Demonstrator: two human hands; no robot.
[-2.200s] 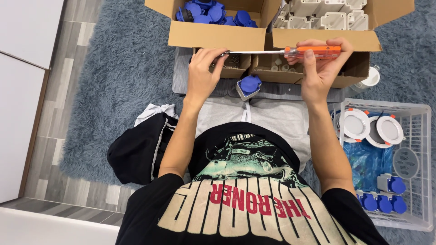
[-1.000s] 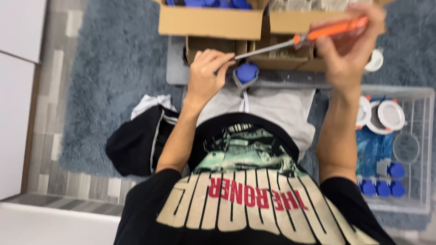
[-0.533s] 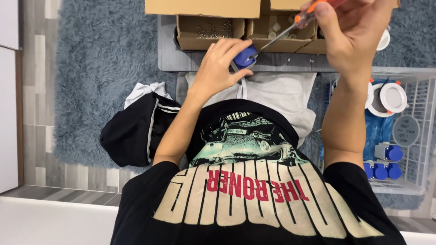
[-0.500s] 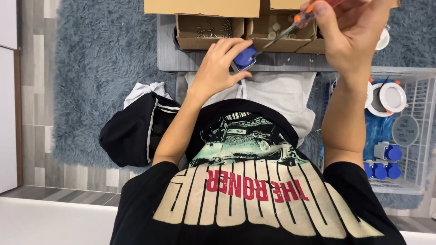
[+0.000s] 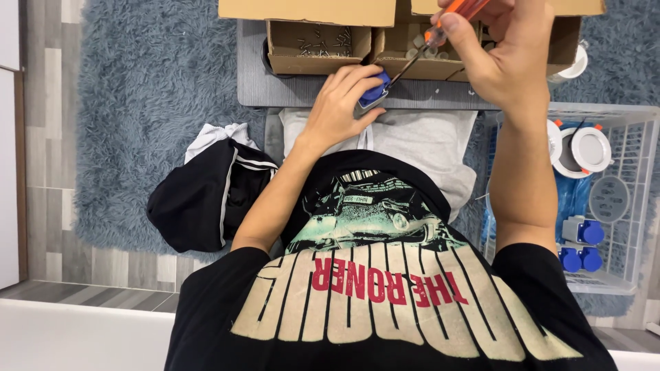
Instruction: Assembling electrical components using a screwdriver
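My left hand [image 5: 340, 103] grips a small blue and grey socket part [image 5: 372, 95] at the near edge of a grey lap table [image 5: 275, 82]. My right hand [image 5: 505, 51] holds an orange-handled screwdriver [image 5: 440, 31] slanted down to the left. Its metal tip touches the top of the blue part. Part of the screwdriver handle is hidden by my fingers and the frame's top edge.
Open cardboard boxes [image 5: 309, 45] with screws and small parts stand on the lap table. A white wire basket [image 5: 639, 206] on the right holds round white fittings [image 5: 591, 148] and several blue socket parts [image 5: 581, 257]. A black garment [image 5: 199, 199] lies on the grey-blue rug [image 5: 144, 103] at left.
My left hand came down from the box and closed on the blue part. My right hand tilted the screwdriver down until its tip reached the part.
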